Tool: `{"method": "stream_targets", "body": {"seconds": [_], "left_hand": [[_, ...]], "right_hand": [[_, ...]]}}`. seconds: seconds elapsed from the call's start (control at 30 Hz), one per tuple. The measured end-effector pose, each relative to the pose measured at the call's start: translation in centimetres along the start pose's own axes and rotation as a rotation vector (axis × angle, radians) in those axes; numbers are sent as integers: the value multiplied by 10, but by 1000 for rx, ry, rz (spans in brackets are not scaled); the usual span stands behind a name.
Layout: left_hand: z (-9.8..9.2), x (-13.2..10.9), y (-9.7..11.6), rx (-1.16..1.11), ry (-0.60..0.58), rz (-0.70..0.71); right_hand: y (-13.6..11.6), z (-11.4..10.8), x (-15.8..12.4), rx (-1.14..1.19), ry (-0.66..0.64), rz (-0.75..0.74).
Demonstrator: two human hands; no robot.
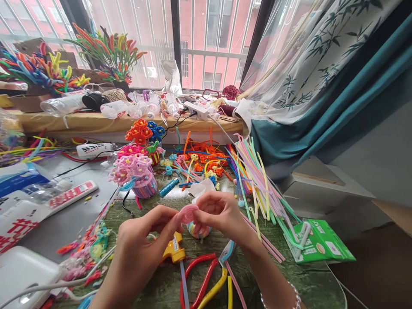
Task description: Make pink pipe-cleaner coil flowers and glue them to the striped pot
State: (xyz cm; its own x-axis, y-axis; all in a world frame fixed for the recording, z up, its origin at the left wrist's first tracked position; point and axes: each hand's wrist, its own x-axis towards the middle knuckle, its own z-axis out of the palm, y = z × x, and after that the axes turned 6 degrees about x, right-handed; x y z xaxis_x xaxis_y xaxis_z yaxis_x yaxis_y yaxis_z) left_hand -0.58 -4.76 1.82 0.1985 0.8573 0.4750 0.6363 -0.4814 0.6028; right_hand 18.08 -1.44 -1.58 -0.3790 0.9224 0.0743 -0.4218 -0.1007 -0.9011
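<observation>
The left hand (144, 234) and right hand (222, 212) meet at the fingertips — fingers curled, forearms angled inward.

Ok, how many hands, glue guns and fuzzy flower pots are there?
Bare hands, left hand and right hand, pinching a pink pipe-cleaner coil: 2
Yellow plastic glue gun: 1
Striped pots of pipe-cleaner flowers, pink-flower pot and small red-striped pot: 2
Total: 5
</observation>
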Motion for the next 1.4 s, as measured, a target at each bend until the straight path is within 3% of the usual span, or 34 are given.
{"method": "stream_targets", "body": {"seconds": [0.23,0.43,0.67,0.83,1.0,1.17,1.4], "left_hand": [[3,1,3,109,101,46],[3,0,-2,58,31,-19],[3,1,-5,27,14,-51],[0,3,-2,-52,-78,-111],[-3,6,-3,-86,-228,-171],[0,11,-11,-99,-256,-146],[-1,25,-17,-108,-346,-136]], "right_hand": [[-4,4,-1,-45,31,9],[-3,6,0,-32,33,-6],[-4,-1,1,5,-64,63],[-3,-6,4,25,-106,117],[-4,-9,5,-74,-53,94],[-2,-11,6,-66,-58,110],[-1,-14,9,-98,29,49]]}}
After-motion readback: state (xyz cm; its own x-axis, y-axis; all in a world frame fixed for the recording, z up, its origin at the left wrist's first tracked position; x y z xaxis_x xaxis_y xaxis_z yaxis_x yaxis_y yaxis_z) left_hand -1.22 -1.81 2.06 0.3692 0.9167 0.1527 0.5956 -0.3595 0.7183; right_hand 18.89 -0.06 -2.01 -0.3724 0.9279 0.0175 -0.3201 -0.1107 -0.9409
